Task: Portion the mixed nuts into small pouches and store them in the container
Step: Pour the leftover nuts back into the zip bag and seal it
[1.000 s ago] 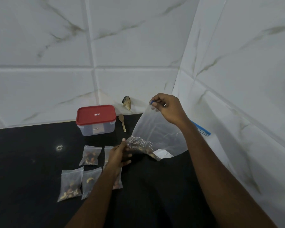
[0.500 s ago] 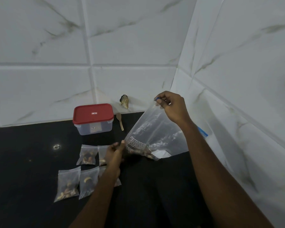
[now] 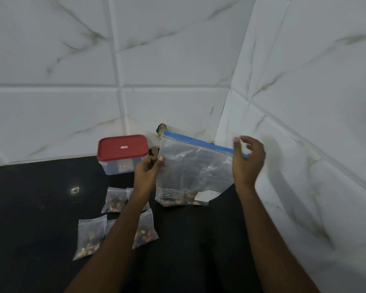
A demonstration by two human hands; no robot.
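As the left hand (image 3: 148, 174) pinches the crinkly clear bag (image 3: 195, 172), the right hand's (image 3: 248, 163) hold is unclear.

The left forearm (image 3: 123, 225) lies right across the small pouches: one pouch in the far row (image 3: 130, 192) shows only a sliver, and one in the near row (image 3: 110, 226) just a corner. Behind the zip bag (image 3: 190, 172) the wooden spoon (image 3: 155, 151) peeks out by its tip alone, and a dark little object (image 3: 161, 128) at the wall's foot is too unclear to name. The right hand (image 3: 248, 159) is smeared with blur at the blue zip's end; pinching it or not, can't tell. The bag's print and the label on the container (image 3: 114, 168) are too small to read. Both forearms run off the bottom edge.
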